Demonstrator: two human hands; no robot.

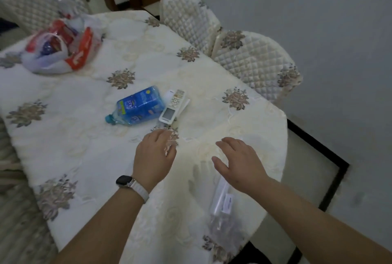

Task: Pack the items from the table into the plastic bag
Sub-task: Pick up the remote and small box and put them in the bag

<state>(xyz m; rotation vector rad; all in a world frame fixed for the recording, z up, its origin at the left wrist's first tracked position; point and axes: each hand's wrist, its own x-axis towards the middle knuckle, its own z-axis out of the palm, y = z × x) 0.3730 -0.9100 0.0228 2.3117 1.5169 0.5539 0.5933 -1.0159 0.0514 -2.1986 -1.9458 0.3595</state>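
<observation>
Held left hand (156, 151) and right hand (237, 162) low over table (84, 98), fingers relaxed, grasping nothing.
Hovered near blue bottle (137, 106) lying against remote (172, 105), well apart from plastic bag (61, 47).

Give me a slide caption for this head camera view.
Left hand and right hand open above the table, near a lying blue bottle and white remote; the plastic bag sits far left.

Bare forearms; black smartwatch (123, 180) on pale strap (139, 190), left wrist.
</observation>
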